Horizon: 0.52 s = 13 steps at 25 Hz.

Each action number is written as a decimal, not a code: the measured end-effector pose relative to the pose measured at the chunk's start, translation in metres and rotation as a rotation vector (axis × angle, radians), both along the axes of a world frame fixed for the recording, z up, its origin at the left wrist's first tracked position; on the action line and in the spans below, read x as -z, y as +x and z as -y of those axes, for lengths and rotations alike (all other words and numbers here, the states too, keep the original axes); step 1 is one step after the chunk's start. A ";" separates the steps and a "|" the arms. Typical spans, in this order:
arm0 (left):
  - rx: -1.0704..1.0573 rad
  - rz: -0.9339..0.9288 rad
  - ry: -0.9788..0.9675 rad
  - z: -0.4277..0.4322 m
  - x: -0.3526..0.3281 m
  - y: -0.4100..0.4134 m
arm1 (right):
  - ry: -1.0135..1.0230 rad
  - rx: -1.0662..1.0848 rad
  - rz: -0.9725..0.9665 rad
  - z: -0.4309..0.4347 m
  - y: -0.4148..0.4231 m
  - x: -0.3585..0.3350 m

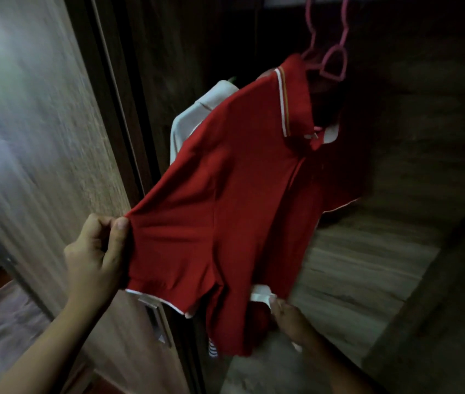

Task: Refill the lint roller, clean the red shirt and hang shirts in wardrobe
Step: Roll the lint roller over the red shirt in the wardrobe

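Observation:
A red polo shirt [242,177] with a white-striped collar hangs on a pink hanger [332,56] inside the dark wardrobe. My left hand [97,257] pinches the shirt's left sleeve and pulls it out to the left. My right hand [288,317] grips the shirt's lower part near a white trimmed edge. Behind the red shirt a white shirt [197,115] hangs partly hidden. No lint roller is in view.
The wardrobe's open wooden door [40,137] stands at the left with a metal handle [157,319] low down. A wooden shelf [362,265] lies under the shirts. The wardrobe's back wall [424,95] is dark.

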State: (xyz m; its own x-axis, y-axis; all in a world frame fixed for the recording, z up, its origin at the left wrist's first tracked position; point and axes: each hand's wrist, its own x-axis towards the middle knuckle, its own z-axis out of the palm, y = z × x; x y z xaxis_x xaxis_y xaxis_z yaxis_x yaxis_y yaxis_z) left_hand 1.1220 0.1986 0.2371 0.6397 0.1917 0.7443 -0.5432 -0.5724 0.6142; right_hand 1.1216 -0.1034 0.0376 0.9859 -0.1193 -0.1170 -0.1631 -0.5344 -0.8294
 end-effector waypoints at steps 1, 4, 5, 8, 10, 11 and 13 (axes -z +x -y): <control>0.008 0.000 0.002 0.000 -0.001 0.000 | -0.007 0.009 0.027 0.005 0.008 -0.014; 0.003 -0.009 -0.004 0.000 -0.002 0.000 | -0.078 0.034 0.177 0.024 0.042 -0.083; 0.002 -0.009 -0.008 0.000 -0.002 0.000 | -0.109 0.039 0.257 0.029 0.049 -0.110; -0.001 -0.013 -0.015 0.001 -0.001 0.000 | -0.076 0.087 0.517 0.029 0.056 -0.187; 0.007 -0.008 -0.017 0.001 -0.001 0.000 | -0.051 0.161 0.662 0.020 0.053 -0.203; 0.011 -0.005 -0.016 0.002 -0.001 0.000 | -0.067 0.184 0.660 0.015 0.052 -0.194; 0.007 -0.006 -0.005 0.002 -0.002 -0.001 | -0.124 0.169 0.523 0.006 0.048 -0.143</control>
